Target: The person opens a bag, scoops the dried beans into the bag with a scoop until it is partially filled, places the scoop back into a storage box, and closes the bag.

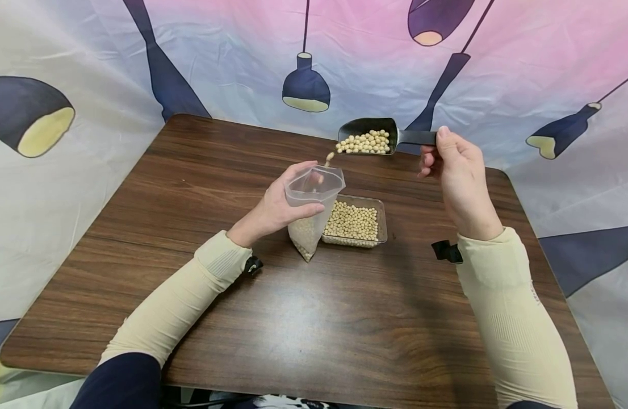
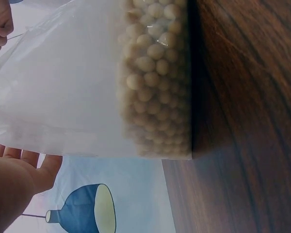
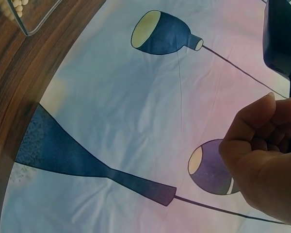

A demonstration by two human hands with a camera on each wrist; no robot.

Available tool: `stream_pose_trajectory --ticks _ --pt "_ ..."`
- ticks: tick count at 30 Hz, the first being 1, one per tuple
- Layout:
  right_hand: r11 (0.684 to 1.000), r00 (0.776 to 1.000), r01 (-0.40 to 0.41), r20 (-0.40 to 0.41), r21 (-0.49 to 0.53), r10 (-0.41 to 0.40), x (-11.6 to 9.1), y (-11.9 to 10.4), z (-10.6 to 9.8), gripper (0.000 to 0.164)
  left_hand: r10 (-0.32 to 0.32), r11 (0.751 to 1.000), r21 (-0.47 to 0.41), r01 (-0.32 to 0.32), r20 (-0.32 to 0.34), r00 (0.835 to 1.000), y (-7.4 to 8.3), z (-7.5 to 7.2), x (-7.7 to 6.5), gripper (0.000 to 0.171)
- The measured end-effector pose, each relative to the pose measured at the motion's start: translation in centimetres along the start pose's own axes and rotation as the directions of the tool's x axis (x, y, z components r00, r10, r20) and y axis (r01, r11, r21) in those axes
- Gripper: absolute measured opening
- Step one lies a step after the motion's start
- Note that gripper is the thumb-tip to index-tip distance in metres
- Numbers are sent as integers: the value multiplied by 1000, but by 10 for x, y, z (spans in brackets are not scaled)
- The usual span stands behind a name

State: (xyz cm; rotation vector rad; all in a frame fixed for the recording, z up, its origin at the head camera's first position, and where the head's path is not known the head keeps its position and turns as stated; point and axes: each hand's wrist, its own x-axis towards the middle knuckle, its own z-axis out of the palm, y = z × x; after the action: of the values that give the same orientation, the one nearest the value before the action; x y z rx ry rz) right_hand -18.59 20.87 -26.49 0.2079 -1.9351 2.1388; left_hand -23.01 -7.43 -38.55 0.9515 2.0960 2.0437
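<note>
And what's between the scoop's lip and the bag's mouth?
A few pale beans in mid-air, between the black scoop and the clear bag; the head view shows them.

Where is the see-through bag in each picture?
Head: the bag is near the middle, in the left hand.
Left wrist: it looks big, filling much of the upper left.
Right wrist: it isn't in this one.
Shared landmark: the brown table, below the hands in head, right in left wrist, upper left in right wrist.
</note>
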Motion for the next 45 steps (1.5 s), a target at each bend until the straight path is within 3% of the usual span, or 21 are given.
stream_pose_trajectory --ticks 20,36,45 --pt "1000 999 23 -43 0 -23 0 -7 -1 35 -3 1000 5 3 8 1000 1 0 0 77" --pt "994 994 101 -48 -29 -103 0 -8 -1 36 12 1000 10 -12 3 1000 0 0 0 74" --pt "979 985 161 -47 -122 -168 -2 -7 -1 34 -1 1000 19 1 6 1000 29 4 -5 70"
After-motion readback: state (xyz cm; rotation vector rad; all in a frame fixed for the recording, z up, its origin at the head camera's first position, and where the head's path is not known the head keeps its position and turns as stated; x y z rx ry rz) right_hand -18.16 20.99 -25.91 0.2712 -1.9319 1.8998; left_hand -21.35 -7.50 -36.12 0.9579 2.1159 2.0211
